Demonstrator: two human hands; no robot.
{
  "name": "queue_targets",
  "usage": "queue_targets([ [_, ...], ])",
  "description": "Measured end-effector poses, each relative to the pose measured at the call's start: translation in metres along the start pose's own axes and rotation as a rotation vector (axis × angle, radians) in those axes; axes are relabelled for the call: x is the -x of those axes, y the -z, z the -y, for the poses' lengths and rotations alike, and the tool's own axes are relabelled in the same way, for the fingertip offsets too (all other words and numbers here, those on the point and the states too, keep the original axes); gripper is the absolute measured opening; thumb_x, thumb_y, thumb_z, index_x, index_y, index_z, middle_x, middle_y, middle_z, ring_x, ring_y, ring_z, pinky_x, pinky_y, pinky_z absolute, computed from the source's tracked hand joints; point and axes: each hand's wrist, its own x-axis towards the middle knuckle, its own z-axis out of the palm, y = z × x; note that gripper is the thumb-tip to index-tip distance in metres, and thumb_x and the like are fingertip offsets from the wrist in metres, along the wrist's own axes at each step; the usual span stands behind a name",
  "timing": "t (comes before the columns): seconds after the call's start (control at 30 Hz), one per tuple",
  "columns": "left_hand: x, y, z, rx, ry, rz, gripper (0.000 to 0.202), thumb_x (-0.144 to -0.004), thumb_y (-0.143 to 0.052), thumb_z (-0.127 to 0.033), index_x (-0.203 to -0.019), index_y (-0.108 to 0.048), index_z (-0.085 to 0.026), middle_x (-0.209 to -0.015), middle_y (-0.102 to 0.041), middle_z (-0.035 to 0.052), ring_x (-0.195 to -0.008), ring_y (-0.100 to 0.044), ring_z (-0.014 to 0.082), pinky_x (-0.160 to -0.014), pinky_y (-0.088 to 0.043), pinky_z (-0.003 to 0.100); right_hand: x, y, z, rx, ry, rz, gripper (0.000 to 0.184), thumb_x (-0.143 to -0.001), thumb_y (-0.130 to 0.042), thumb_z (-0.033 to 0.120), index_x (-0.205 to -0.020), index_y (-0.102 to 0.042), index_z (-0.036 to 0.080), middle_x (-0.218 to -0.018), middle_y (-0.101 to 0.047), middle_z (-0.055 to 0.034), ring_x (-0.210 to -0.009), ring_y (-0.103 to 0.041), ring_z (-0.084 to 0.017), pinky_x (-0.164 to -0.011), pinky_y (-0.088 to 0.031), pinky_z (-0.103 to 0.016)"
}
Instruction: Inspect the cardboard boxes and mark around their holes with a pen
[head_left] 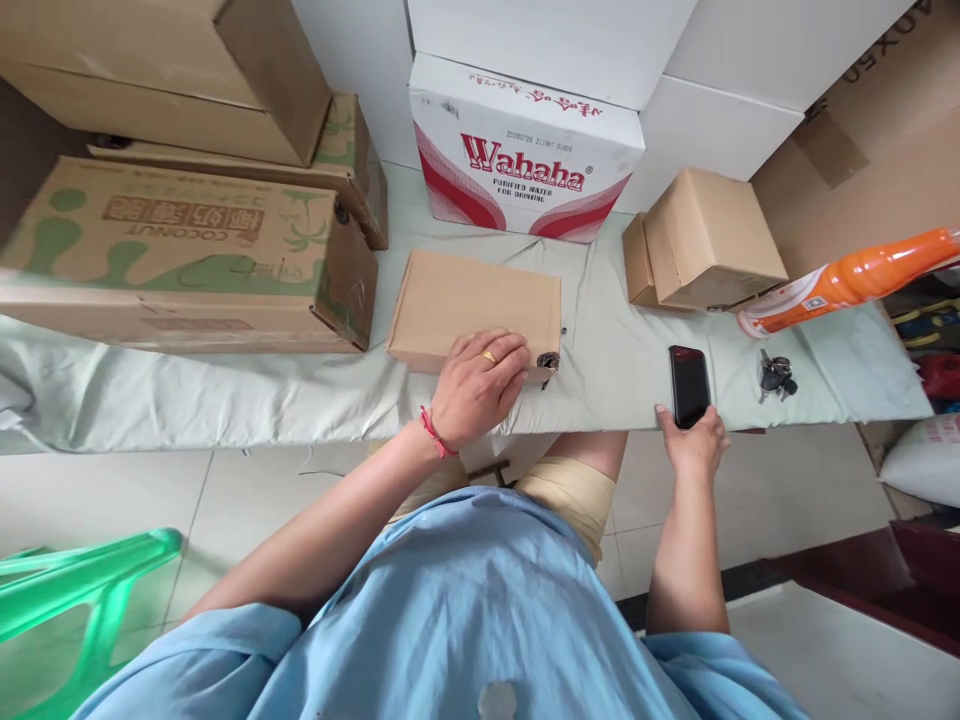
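My left hand (486, 385) rests on the near side of a small brown cardboard box (480, 295), its fingers laid over the top rather than wrapped round it. A dark, torn-looking patch (548, 361) marks the box's near right corner. Further right, my right hand (694, 440) lies at the table's front edge, against the near end of a black phone (689, 385). Its thumb is spread to the left of the phone and the other fingers bend to the right. The phone lies flat on the cloth.
A bunch of keys (777, 376) and an orange bottle (855, 280) are at the right. Small brown boxes (712, 240) and a white Wahaha carton (525, 150) stand behind. Coconut cartons (172, 250) fill the left. A green plastic stool (97, 590) stands on the floor.
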Motion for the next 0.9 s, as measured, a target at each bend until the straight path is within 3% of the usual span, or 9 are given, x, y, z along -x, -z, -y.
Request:
queue_targets([
  [0.17,0.012,0.024,0.026,-0.057,0.038,0.019,0.027,-0.105,-0.066,-0.033,-0.128,-0.074,-0.021,-0.135,-0.08,0.0124,-0.136,-0.069,0.0348,-0.11,-0.052,0.052,-0.017,0.003,0.007,0.031,-0.009,-0.042,0.101,-0.084,-0.076,0.06,-0.155,-0.048,-0.007,-0.152,-0.056,-0.0429,-0.147,-0.051,-0.054,-0.127,-0.034,-0.063],
  [0.27,0.021,0.036,0.043,-0.046,0.03,0.062,0.036,-0.104,-0.068,-0.031,-0.138,-0.073,-0.022,-0.143,-0.077,0.0127,-0.137,-0.07,0.0352,-0.114,-0.051,0.054,-0.035,0.009,0.012,0.089,-0.075,0.025,0.097,-0.08,-0.078,0.067,-0.143,-0.061,-0.004,-0.146,-0.058,-0.0421,-0.144,-0.052,-0.056,-0.124,-0.039,-0.062],
  [0.43,0.028,0.038,0.043,-0.09,0.092,0.083,0.038,-0.104,-0.064,-0.03,-0.14,-0.074,-0.023,-0.148,-0.075,0.0102,-0.138,-0.071,0.0326,-0.119,-0.048,0.052,-0.047,0.016,0.012,0.117,-0.111,0.147,0.088,-0.07,-0.083,0.07,-0.126,-0.07,0.003,-0.129,-0.066,-0.0342,-0.135,-0.059,-0.051,-0.123,-0.042,-0.06],
  [0.63,0.024,0.032,0.031,-0.125,0.14,0.06,0.037,-0.102,-0.064,-0.034,-0.135,-0.076,-0.022,-0.146,-0.077,0.01,-0.136,-0.072,0.033,-0.117,-0.048,0.051,-0.016,0.015,0.0,0.008,-0.097,0.135,0.09,-0.066,-0.083,0.069,-0.129,-0.064,0.007,-0.129,-0.062,-0.0296,-0.133,-0.06,-0.046,-0.114,-0.051,-0.053],
  [0.8,0.026,0.032,0.034,-0.113,0.134,0.067,0.039,-0.102,-0.065,-0.033,-0.138,-0.075,-0.022,-0.147,-0.076,0.0109,-0.137,-0.071,0.0333,-0.117,-0.047,0.051,0.011,0.015,-0.003,-0.15,-0.103,0.08,0.088,-0.06,-0.086,0.063,-0.13,-0.063,0.014,-0.137,-0.06,-0.0248,-0.139,-0.057,-0.042,-0.117,-0.049,-0.052],
  [0.9,0.026,0.031,0.034,-0.104,0.142,0.067,0.04,-0.102,-0.065,-0.033,-0.138,-0.075,-0.022,-0.147,-0.076,0.0109,-0.137,-0.071,0.0336,-0.117,-0.047,0.051,0.028,0.011,0.005,-0.344,-0.101,0.09,0.087,-0.056,-0.088,0.065,-0.126,-0.064,0.018,-0.133,-0.065,-0.0183,-0.13,-0.062,-0.037,-0.115,-0.05,-0.052],
])
